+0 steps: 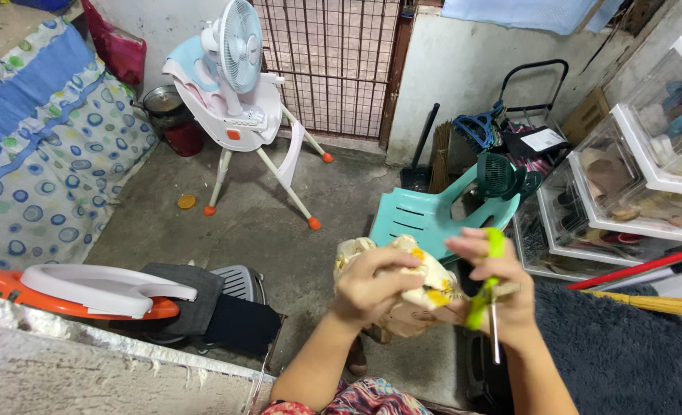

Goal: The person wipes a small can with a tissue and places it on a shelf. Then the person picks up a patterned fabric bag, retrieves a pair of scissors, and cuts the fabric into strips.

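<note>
My left hand [368, 288] grips a bundle of cream cloth with a yellow flower print [425, 286], held up over the concrete floor. Just to its right, my right hand [502, 288] holds a pair of scissors with bright green handles [485, 296]; the metal blades point down below the hand. The two hands are close together, with the cloth between them and touching the right hand's palm. My forearms come up from the bottom edge of the view.
A turquoise plastic chair [425, 219] with a dark green small fan [502, 177] stands behind the hands. A white high chair [252, 127] carrying a fan is at the back. Clear plastic drawers [633, 184] line the right, a dark blue rug [617, 353] lies below them.
</note>
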